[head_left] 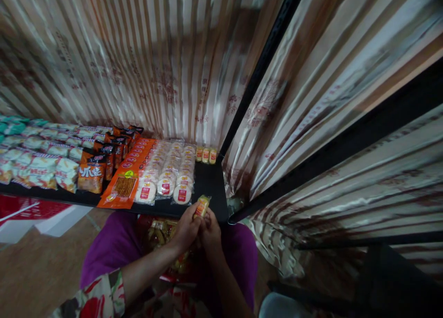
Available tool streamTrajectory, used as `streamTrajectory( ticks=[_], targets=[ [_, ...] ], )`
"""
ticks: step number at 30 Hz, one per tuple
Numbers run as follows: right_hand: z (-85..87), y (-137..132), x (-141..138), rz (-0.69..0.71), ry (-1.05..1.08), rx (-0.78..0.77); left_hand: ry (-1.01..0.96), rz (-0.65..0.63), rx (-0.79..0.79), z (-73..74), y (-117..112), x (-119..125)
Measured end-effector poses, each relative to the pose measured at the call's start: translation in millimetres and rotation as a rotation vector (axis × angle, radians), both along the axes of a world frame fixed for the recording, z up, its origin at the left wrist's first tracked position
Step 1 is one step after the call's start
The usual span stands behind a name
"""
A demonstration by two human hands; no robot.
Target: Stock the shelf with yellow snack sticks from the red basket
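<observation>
My left hand and my right hand meet just below the front edge of a black shelf. Together they pinch a small yellow snack packet, which stands tilted above my fingers. Both hands have their fingers closed on it. Under my wrists, on my purple-clad lap, lies an open bag of more yellow packets. At the back of the shelf stand three similar yellow packets in a row.
The shelf holds rows of white round rice-cracker packs, orange snack packs, dark red bags and pale packets to the left. A striped curtain hangs behind. A black frame post rises on the right.
</observation>
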State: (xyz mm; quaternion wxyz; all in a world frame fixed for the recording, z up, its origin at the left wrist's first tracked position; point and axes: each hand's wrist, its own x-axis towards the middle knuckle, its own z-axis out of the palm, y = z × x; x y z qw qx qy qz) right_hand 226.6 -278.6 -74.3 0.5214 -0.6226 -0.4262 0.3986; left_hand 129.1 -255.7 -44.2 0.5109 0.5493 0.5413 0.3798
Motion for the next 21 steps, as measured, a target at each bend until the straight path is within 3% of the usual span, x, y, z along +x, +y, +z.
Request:
streamTrajectory(
  ticks=[4, 11, 21],
  targets=[
    [5.7, 17, -2, -0.053, 0.160, 0.026, 0.065, -0.018, -0.005, 13.9, 13, 8],
    [3.5, 50, 5, -0.191, 0.144, 0.084, 0.104, -0.006, -0.032, 35.7, 42, 24],
    [-18.8, 100, 13, -0.286, 0.135, 0.102, 0.107, 0.017, -0.036, 39.4, 78, 47]
  ],
)
